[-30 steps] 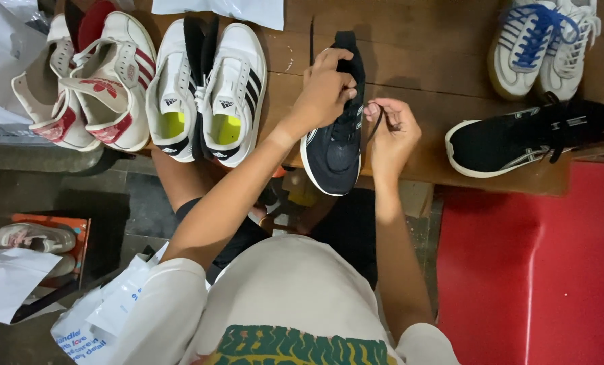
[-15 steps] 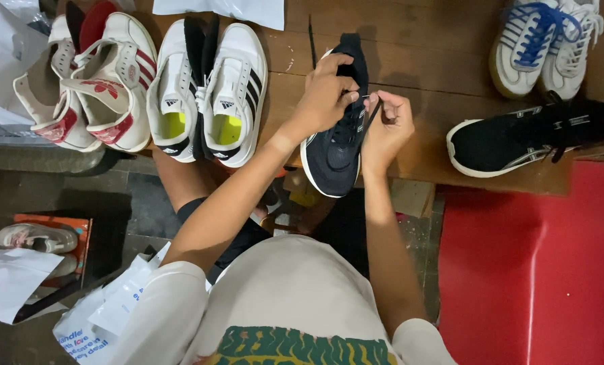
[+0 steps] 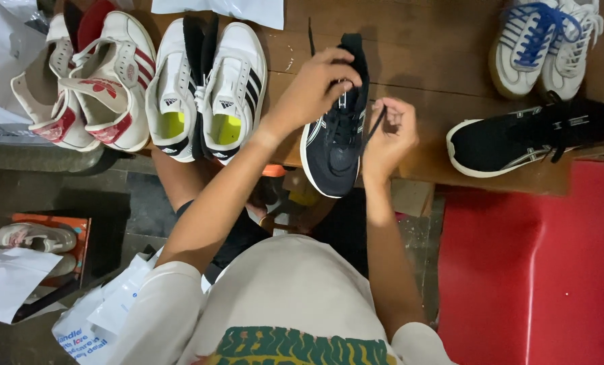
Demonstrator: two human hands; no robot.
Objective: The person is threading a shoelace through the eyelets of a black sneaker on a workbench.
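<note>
I see a black sneaker (image 3: 335, 142) with a thin white sole edge and pale side stripes, lying on the front edge of the wooden desk (image 3: 437, 61), its rounded toe overhanging toward the person. The left hand (image 3: 315, 84) is clamped on the tongue and upper lacing at the shoe's 12 o'clock end. The right hand (image 3: 390, 138), at the shoe's 3 o'clock side, is pinched shut on a black lace (image 3: 374, 125) drawn taut from the eyelets. The hands sit apart, the shoe between them.

Against the picture a second ago, the right hand has drawn a little farther out to 3 o'clock, so the lace shows as a longer straight line; the left hand and shoe lie as before.

The shoe's long axis runs from 12 to 6 o'clock, toe pointing to 6, heel to 12.

At its 9 o'clock stands a white pair with black stripes (image 3: 207, 88); at 3 o'clock lies a second black sneaker (image 3: 525, 138).
</note>
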